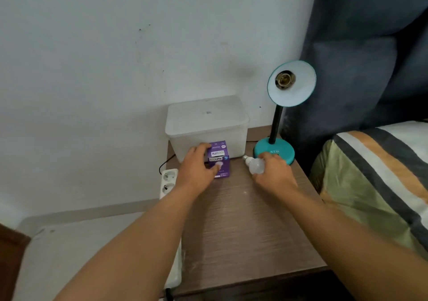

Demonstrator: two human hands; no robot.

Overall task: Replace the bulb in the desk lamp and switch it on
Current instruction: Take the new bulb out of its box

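A teal desk lamp (274, 149) stands at the back right of the wooden bedside table (243, 226). Its shade (293, 90) tilts toward me and the socket (284, 79) inside has no bulb in it. My right hand (273, 173) grips a white bulb (256, 165) low over the table, just in front of the lamp base, with the screw cap pointing up and left. My left hand (196, 167) is wrapped around a purple bulb box (220, 159) that stands upright on the table.
A white lidded plastic container (206, 124) sits against the wall behind the box. A white power strip (168, 182) hangs along the table's left edge with a black cord. A dark padded headboard (361, 57) and a striped pillow (382, 173) lie to the right.
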